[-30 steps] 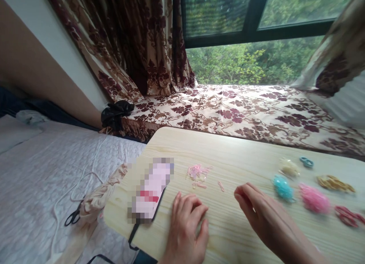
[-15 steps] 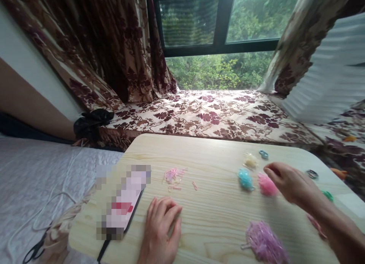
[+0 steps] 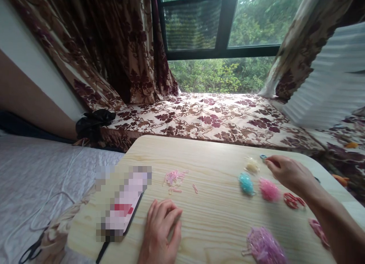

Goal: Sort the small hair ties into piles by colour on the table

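The person's right hand (image 3: 289, 174) is stretched toward the far side of the pale wood-grain table (image 3: 211, 154), fingertips drawn together at the near edge of a small blue-grey ring-shaped band (image 3: 262, 157), which lies near the far rim beyond the cream-white bundle of tiny elastics (image 3: 252, 166). The fingers mask part of the ring, so I cannot tell whether they are clamped on it or only meet beside it. The left hand (image 3: 162, 230) rests palm down near the near edge, fingers loosely bent and side by side, thumb apart, with nothing visible in it. For a clean pickup, my judgement is that thumb and forefinger should pinch one side of the ring and lift it straight up, since a sideways drag could sweep it toward the rim. The wrist is best kept high: the glossy pink bundle of elastics (image 3: 269, 189) and the coiled red bands (image 3: 294, 200) lie close to this arm and could be nudged. The left hand does well to stay quiet, because the loose pile of thin pink elastics (image 3: 174, 177) and the single narrow pink loop (image 3: 195, 188) lie just beyond its fingers and look easily scattered.
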A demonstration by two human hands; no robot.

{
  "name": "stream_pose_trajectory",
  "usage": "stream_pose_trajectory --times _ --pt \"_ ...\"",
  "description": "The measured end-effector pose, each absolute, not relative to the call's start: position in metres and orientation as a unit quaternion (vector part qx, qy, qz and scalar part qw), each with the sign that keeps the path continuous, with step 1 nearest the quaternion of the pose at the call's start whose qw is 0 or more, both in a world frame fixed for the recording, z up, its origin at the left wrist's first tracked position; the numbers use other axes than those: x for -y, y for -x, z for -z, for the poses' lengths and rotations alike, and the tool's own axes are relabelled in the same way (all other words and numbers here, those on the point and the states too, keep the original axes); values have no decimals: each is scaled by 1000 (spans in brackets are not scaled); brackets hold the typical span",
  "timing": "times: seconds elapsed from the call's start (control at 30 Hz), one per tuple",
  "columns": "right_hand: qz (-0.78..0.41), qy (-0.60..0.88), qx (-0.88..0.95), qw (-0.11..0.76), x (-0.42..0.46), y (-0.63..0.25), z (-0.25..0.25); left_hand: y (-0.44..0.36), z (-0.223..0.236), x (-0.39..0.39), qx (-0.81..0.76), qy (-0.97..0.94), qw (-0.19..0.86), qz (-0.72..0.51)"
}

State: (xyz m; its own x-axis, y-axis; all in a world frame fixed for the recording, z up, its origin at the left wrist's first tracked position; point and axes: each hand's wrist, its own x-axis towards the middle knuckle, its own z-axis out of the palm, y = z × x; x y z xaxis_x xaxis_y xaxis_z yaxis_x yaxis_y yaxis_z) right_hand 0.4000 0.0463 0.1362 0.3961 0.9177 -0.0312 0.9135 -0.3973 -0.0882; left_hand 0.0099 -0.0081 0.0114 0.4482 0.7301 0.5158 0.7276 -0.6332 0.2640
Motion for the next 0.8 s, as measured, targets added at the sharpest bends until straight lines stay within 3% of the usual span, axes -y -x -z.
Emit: stream_pose_trajectory --times 0.17,0.4,0.8 --pt "-39 815 570 100 -16 -381 -141 -13 -20 11 -442 -843 59 -300" --pt "-163 651 697 252 5 -287 -94 -22 -35 16 -466 -805 147 -338" --pt "-168 650 723 163 -30 -237 -64 -28 -38 16 -481 -765 172 -393"
